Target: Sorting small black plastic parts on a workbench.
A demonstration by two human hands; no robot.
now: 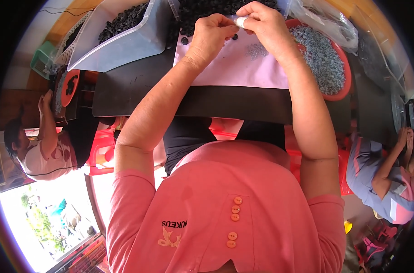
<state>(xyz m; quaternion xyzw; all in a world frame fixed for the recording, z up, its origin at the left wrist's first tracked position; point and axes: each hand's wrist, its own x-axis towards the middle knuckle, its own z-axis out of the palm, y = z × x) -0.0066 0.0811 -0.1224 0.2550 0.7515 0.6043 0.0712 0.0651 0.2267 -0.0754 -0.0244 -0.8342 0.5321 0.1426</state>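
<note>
My left hand (210,37) and my right hand (267,28) meet over a pink cloth (243,73) near the table's far side. Thumbs and fingertips are pinched together on both. What they grip between them is too small or hidden to make out. A white wrap (241,22) covers one fingertip of my right hand. Round black parts (193,20) lie heaped behind and beside my left hand, and a loose black one (184,41) sits on the cloth. Close to my right wrist is a small scatter of grey-blue pieces (256,51).
A translucent plastic bin (125,57) with black parts stands at the left of the dark table (138,86). At the right is a red basin (346,68) of grey-blue pieces, with a clear plastic bag (327,22) behind it. Other people (45,154) sit at both sides.
</note>
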